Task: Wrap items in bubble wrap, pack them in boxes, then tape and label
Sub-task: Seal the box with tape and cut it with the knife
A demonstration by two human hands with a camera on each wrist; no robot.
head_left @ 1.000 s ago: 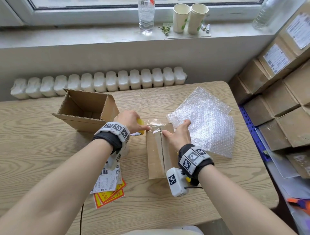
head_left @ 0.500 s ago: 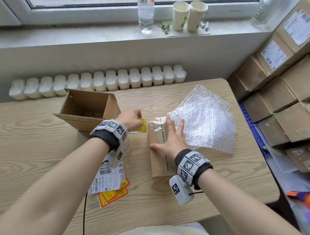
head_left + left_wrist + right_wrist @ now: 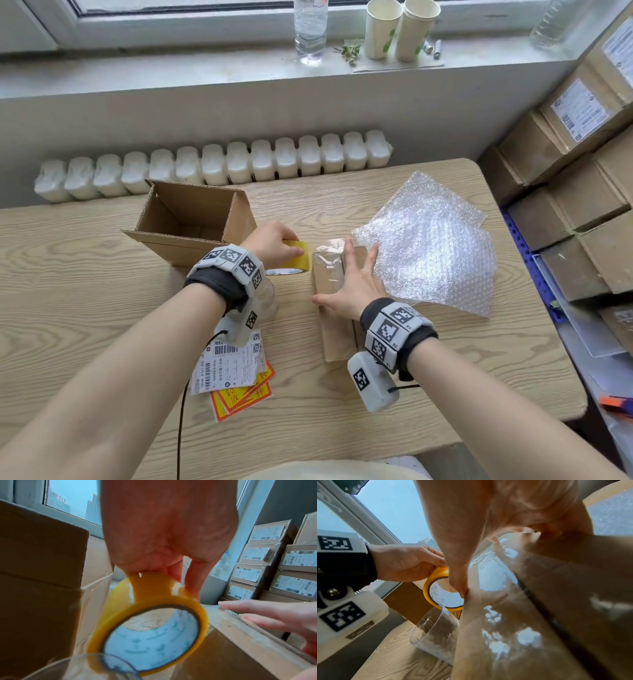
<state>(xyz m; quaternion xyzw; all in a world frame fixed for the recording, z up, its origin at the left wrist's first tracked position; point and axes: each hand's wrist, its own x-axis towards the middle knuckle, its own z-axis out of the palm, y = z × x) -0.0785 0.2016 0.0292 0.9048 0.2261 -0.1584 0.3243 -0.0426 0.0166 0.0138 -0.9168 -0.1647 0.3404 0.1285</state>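
On the glossy taped box, flat right hand presses.

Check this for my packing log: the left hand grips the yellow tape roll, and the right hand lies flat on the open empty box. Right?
Not quite. The right hand lies flat on the closed, taped box, not the open box, which stands apart beyond the left hand. The head view shows this. The left hand does grip the yellow tape roll.
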